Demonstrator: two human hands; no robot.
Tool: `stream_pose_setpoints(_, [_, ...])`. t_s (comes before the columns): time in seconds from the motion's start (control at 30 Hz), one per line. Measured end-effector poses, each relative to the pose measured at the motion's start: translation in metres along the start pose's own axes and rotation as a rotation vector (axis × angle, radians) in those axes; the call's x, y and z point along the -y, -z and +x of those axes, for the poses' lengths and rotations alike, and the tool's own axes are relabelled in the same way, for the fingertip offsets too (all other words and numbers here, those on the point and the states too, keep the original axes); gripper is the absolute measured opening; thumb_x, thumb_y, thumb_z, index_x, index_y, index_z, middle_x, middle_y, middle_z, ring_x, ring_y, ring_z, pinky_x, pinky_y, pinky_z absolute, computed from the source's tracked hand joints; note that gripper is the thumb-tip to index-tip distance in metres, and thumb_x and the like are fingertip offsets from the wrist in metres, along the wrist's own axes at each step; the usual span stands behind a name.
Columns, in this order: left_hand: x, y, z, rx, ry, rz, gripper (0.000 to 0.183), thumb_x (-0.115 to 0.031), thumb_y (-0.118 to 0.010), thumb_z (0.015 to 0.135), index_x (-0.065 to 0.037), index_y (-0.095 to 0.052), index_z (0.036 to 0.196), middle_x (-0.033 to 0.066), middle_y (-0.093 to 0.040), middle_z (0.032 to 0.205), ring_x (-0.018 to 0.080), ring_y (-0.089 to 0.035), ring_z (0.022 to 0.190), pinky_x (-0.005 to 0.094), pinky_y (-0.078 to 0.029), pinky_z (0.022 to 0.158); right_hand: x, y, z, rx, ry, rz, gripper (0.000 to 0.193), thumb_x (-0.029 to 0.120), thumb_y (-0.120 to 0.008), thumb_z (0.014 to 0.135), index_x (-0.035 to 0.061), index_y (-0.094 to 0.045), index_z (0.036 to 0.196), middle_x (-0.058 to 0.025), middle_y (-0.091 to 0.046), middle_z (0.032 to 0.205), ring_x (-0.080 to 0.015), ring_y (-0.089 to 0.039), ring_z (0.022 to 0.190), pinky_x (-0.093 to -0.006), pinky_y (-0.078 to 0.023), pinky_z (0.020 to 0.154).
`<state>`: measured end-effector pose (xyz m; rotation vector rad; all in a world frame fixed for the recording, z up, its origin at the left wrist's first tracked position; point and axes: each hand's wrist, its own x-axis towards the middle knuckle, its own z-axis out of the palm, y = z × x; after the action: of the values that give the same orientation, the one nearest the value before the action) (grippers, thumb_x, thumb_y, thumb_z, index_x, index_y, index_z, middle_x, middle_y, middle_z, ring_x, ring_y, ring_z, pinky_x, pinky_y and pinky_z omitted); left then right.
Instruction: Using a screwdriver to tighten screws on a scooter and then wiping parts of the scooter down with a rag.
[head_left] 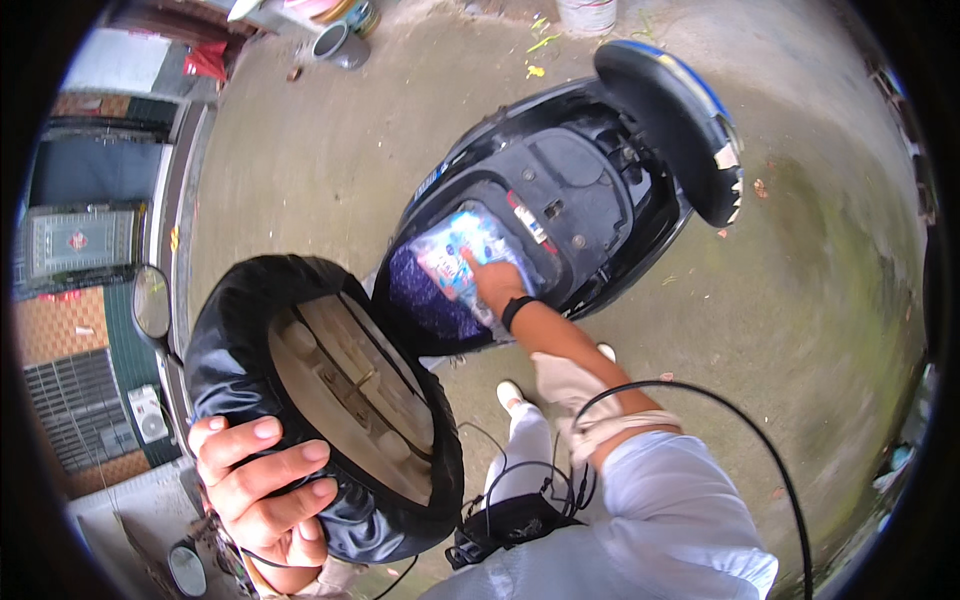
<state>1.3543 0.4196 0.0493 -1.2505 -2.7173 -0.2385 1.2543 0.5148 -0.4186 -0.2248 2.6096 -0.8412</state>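
Observation:
The raised scooter seat [225, 340], with a wrinkled black cover and a beige underside, is held up by my left hand [265, 480], whose fingers curl over its edge. Beyond it lies the scooter's open under-seat compartment [415, 290]. A shiny plastic packet [455, 245] in white, pink and light blue rests there, over a dark purple speckled cloth or lining [435, 305]. My right hand [495, 280] reaches in from the right and grips the packet's near side. One digit lies on top of the packet, while the other fingers are mostly hidden.
The scooter's black rear part [680, 130] stands upright at the far end. A mirror [152, 300] juts out on the left. Black cables [730, 410] loop from my waist pouch [515, 520]. Toward the back stand a grey bucket [342, 46] and a white bucket [588, 14] on concrete ground.

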Motion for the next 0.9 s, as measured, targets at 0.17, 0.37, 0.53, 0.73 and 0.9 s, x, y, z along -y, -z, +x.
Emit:
stream_pose_setpoints(0.17, [-0.005,-0.042,0.059,0.002,-0.163,-0.061,0.018,-0.025,-0.052,0.079,-0.012,-0.065,0.077,0.0037,-0.068,0.095,0.0279,-0.059,0.100,0.0445,-0.038,0.091,-0.048,-0.048,0.026,-0.163,-0.221,0.128,0.072,0.017,-0.062,0.078,0.0172,-0.029,0.142,-0.0143,-0.067,0.079,-0.0320,-0.065,0.072,-0.0430,-0.050,0.061])
stream_pose_setpoints(0.37, [-0.029,-0.111,0.134,-0.042,-0.332,-0.180,0.015,-0.009,-0.058,0.065,-0.005,-0.064,0.078,0.0080,-0.065,0.094,0.0286,-0.059,0.098,0.0446,-0.043,0.089,-0.068,0.056,-0.131,-0.294,0.024,0.627,0.065,0.037,-0.071,0.074,0.0089,-0.050,0.128,-0.0219,-0.065,0.096,-0.0390,-0.062,0.088,-0.0452,-0.050,0.078])
stream_pose_setpoints(0.53, [-0.042,-0.229,0.180,0.068,-0.271,-0.093,0.051,-0.031,-0.070,0.074,-0.009,-0.054,0.116,0.0146,-0.043,0.130,0.0358,-0.033,0.128,0.0590,-0.024,0.104,-0.163,0.035,-0.314,-0.393,-0.580,0.321,0.048,0.036,-0.067,0.076,0.0083,-0.060,0.114,-0.0194,-0.067,0.090,-0.0354,-0.064,0.087,-0.0430,-0.051,0.077])
stream_pose_setpoints(0.73, [-0.043,-0.322,0.204,0.372,0.110,0.044,0.129,-0.039,-0.089,0.045,-0.016,-0.014,0.148,0.0197,-0.002,0.153,0.0497,-0.003,0.137,0.0668,-0.024,0.099,-0.186,0.006,-0.503,-0.202,-1.101,0.250,0.051,0.044,-0.067,0.072,0.0077,-0.064,0.107,-0.0144,-0.068,0.092,-0.0316,-0.065,0.090,-0.0419,-0.052,0.079])
stream_pose_setpoints(0.9, [-0.071,-0.344,0.219,0.546,0.218,0.130,0.130,-0.038,-0.090,0.047,-0.010,-0.012,0.147,0.0211,0.003,0.152,0.0489,0.001,0.137,0.0637,-0.026,0.102,-0.162,-0.030,-0.581,-0.142,-1.317,0.326,0.051,0.043,-0.067,0.072,0.0066,-0.064,0.107,-0.0136,-0.068,0.094,-0.0307,-0.064,0.093,-0.0406,-0.051,0.082])
